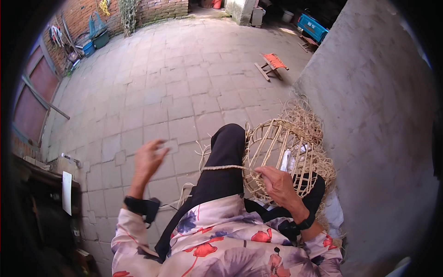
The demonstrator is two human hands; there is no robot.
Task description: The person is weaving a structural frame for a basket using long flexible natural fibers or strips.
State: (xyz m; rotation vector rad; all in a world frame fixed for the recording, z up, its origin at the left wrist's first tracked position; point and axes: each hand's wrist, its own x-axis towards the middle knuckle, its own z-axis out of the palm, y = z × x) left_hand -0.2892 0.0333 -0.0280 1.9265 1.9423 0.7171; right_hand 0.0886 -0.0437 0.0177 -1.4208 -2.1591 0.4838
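Observation:
A round open-work basket [270,143], woven from straw-coloured twisted cord, leans on my lap at the right. My right hand [279,184] is closed at its near left side, thumb and forefinger pinching a twisted straw cord [224,167]. From that pinch the cord runs left across my dark trouser leg. Away to the left, my left hand [150,159] is raised over the paving with fingers loosely bent and apart, slightly blurred. Nothing shows in it. Loose cord ends [184,189] hang beside my left leg.
A tangled heap of cord [307,117] lies beyond and right of the basket, against a grey wall [369,115]. A folding stool with an orange seat [275,61] stands ahead on the paving [152,92]. At far left are a blue bucket [88,49] and a reddish door [34,101].

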